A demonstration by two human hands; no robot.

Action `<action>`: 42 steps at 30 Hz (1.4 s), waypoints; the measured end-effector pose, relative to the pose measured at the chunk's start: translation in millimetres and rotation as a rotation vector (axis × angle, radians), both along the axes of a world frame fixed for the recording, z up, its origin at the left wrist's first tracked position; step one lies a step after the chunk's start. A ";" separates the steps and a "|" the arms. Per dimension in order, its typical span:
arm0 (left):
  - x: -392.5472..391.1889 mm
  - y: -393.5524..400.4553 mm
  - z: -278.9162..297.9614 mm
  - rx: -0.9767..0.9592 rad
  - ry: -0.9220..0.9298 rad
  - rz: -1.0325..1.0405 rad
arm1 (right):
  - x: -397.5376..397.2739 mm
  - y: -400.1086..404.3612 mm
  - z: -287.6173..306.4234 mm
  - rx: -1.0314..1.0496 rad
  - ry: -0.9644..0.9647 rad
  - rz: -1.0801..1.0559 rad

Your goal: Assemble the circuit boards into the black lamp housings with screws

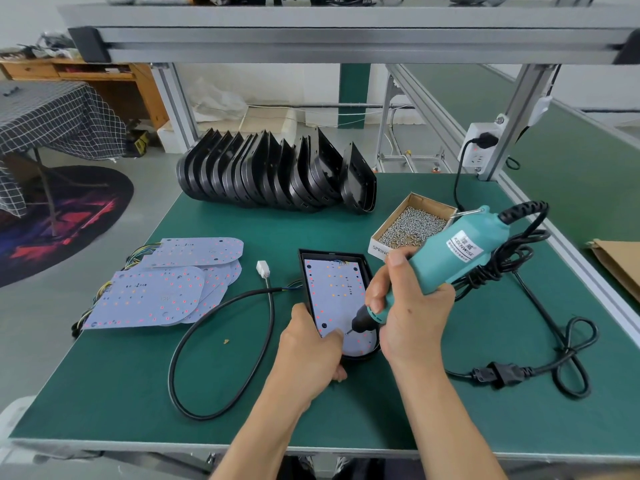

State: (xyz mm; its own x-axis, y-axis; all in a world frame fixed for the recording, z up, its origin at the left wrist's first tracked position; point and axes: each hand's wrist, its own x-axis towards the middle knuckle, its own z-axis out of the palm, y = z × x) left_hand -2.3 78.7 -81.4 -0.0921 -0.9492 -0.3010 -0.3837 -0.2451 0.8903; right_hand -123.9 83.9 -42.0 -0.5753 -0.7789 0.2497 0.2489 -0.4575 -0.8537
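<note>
A black lamp housing (332, 255) lies on the green mat with a white circuit board (332, 289) seated inside it. My left hand (310, 355) grips the housing's near left edge, its fingertip resting on the board beside the bit. My right hand (410, 313) holds a teal electric screwdriver (460, 251), whose tip touches the board near its lower end. A cardboard box of screws (414, 223) stands just behind the screwdriver. Loose circuit boards (162, 289) with coloured wires lie stacked at the left. A row of empty black housings (273, 171) leans together at the back.
A black cable (221, 341) with a white connector (263, 269) loops from the housing across the mat. The screwdriver's power cord (540, 362) coils at the right, leading to a wall socket (479, 143). An aluminium frame runs overhead and along the right.
</note>
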 end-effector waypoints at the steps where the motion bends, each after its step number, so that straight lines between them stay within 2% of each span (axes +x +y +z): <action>1: 0.0 0.1 0.0 0.000 0.003 -0.001 | 0.3 -0.1 -0.1 -0.002 0.012 0.008; 20: 2.2 -0.5 -1.4 -0.007 0.023 -0.007 | -4.4 1.3 -1.3 -0.037 0.049 0.105; 25: 7.7 -5.4 0.2 0.032 0.007 -0.097 | -17.1 2.2 7.0 -0.103 -0.115 0.077; 30: 19.0 -9.0 6.3 0.076 0.041 -0.241 | -50.4 9.4 22.5 -0.162 -0.249 -0.083; 33: 23.4 -4.4 16.1 0.062 -0.078 -0.202 | -67.4 14.1 20.3 -0.139 -0.299 -0.178; 36: 27.5 0.0 27.5 -0.045 -0.365 -0.142 | -78.7 15.9 14.4 -0.129 -0.317 -0.220; 38: 29.9 -0.9 36.9 -0.210 -0.541 -0.066 | -82.5 14.7 12.3 -0.122 -0.324 -0.224; 39: 28.3 -4.3 43.2 -0.328 -0.551 -0.016 | -83.8 13.0 11.9 -0.119 -0.330 -0.225; 42: 5.7 -27.9 64.2 -0.608 -0.387 0.002 | -86.3 7.4 11.0 -0.108 -0.349 -0.219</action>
